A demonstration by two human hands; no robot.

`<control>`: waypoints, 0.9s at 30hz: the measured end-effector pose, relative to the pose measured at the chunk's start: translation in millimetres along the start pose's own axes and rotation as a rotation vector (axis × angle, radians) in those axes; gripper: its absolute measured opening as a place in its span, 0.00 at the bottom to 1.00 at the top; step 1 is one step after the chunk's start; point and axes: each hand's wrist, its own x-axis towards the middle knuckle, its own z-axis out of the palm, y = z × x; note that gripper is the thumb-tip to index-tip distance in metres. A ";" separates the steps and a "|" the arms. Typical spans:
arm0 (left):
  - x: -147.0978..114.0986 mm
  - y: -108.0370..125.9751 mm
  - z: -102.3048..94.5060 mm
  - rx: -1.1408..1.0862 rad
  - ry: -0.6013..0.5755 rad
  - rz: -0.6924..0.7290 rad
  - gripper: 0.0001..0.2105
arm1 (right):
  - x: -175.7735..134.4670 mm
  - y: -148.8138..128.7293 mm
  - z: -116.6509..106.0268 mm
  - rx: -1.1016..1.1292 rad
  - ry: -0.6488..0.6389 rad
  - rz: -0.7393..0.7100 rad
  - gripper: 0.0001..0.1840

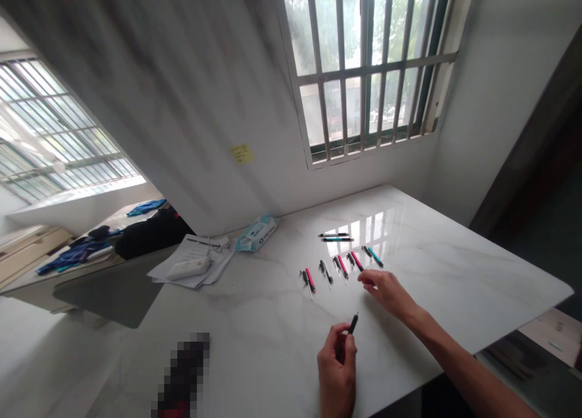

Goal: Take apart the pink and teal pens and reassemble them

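Note:
My left hand is closed around a black pen grip section with a thin tip pointing up and away. Further forward, my right hand is low over the table with its fingers bent together, just by a pink pen barrel; whatever is between the fingertips is hidden. Taken-apart pens lie in a row: a pink barrel beside a black grip, a black-and-clear barrel, another pink barrel and a teal barrel. Thin refills lie near some of them.
Behind the row lie a whole black-and-clear pen and a teal pen. Left on the marble-patterned table are a wipes packet and papers with a white device. The wall and barred window bound the back.

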 end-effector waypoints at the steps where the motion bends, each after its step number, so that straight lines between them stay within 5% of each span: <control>1: -1.1 1.0 -0.5 0.014 -0.002 0.001 0.22 | 1.8 1.4 2.7 -0.039 -0.026 -0.023 0.11; 10: 1.4 -5.8 -3.1 -0.012 0.066 0.021 0.25 | 0.0 11.6 7.9 -0.140 -0.045 -0.024 0.12; 14: 0.9 -9.3 -3.0 -0.019 0.086 0.020 0.26 | -11.6 -13.2 -1.0 0.018 0.039 0.038 0.12; 19: -2.3 -2.5 -3.2 0.068 0.021 0.056 0.22 | -40.2 -61.2 1.5 0.372 -0.311 0.102 0.12; 27: -4.8 -0.6 1.0 0.035 -0.075 0.106 0.20 | -47.0 -90.1 25.3 0.184 -0.207 0.204 0.30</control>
